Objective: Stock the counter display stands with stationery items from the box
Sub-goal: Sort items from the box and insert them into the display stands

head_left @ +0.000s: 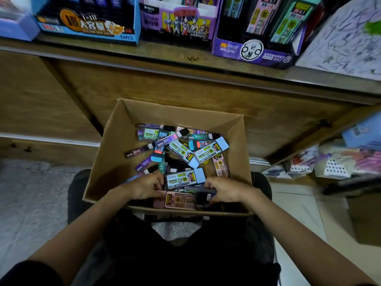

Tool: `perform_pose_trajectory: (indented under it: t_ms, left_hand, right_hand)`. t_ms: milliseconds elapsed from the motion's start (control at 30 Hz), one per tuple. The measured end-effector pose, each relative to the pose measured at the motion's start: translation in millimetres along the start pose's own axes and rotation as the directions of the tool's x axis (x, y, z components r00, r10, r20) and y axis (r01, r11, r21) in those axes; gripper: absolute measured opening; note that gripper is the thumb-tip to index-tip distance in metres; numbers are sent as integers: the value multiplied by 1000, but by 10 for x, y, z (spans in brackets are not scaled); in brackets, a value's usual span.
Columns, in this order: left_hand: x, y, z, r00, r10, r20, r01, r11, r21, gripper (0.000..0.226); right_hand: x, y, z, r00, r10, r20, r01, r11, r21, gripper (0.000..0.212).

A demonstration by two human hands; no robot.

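Matt brown cardboard box (107, 162), glossy plastic stationery cases (185, 178), grained wood cabinet front (165, 87), printed card display stands (86, 23)

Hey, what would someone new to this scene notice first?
The open cardboard box at the person's knees, heaped with colourful stationery packs, draws the eye first. The left hand and right hand reach into its near end. Bright display stands line the counter above.
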State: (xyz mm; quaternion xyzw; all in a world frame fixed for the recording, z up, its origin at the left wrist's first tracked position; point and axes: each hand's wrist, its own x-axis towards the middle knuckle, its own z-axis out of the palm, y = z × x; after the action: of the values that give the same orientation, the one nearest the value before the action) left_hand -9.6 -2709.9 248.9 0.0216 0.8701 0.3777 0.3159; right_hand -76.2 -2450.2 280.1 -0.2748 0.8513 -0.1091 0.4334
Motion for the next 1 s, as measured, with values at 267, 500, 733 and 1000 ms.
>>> perform_pose_trajectory:
  t_ms: [267,500,733,1000]
  left_hand:
    - [-115,17,-276,1000,16,14,-12,969,-248,19]
    - [-130,219,-381,953,-157,-258,-118,595,-795,11]
    - [-100,685,-594,923,-206,-326,-239,356,-903,19]
    - [-36,939,-558,919,-315,-238,-169,232,-958,31]
  right_hand:
    - [29,-47,-161,996,-82,-39,88,976,200,28]
    - [63,-251,-304,956,13,-292,229,589,775,18]
    - [123,-644,-424,919,89,-384,372,126,920,13]
    - [118,-939,-510,939,176,-295,319,-124,940,35]
